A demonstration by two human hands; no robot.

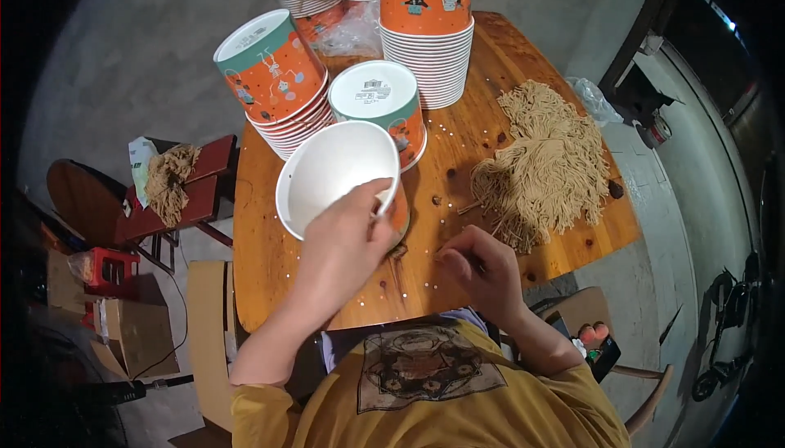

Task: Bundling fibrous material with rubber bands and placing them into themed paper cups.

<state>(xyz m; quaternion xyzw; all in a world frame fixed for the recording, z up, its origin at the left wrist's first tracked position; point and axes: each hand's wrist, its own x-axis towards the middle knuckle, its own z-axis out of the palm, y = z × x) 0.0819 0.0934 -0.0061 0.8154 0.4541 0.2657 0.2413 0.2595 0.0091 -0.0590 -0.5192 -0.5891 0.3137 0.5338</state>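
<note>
A white-lined paper bucket tilts on the wooden table in front of me, its mouth facing up toward me. My left hand grips its near right rim, fingers inside and thumb outside. Over the table's near edge, to the right, my right hand is closed with curled fingers; anything pinched in it is too small to make out. Right behind the held bucket, an orange and green bucket stands upside down. To the right lies a heap of tan cords, its loose ends close to my right hand.
A leaning stack of upturned buckets stands at the left, with a taller stack at the back. Small white beads dot the wooden table. Beyond its left edge, more tan cord lies on a dark red stool; cardboard boxes sit lower.
</note>
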